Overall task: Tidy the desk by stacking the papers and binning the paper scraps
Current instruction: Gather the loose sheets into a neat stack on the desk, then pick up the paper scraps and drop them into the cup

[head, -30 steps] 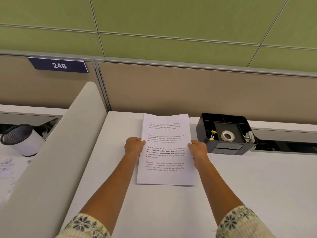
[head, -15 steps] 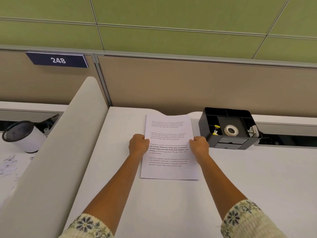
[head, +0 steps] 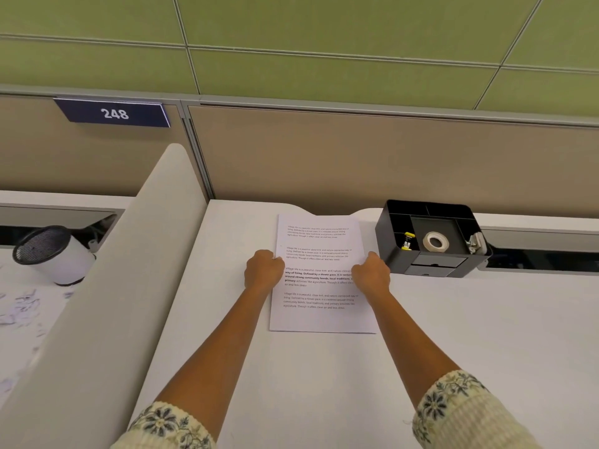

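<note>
White papers (head: 321, 315) stacked mid-frame; left hand (head: 263, 272), right hand (head: 371, 275) grip side edges. Scraps (head: 24, 304), left edge, unbinned.

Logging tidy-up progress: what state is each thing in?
paper stack, flat on the desk
left hand, gripping the stack's left edge
right hand, gripping the stack's right edge
paper scraps, loose on the neighbouring desk
tape roll, flat in the black organizer

White desk (head: 453, 335): papers (head: 321, 317), black organizer (head: 393, 254).
</note>
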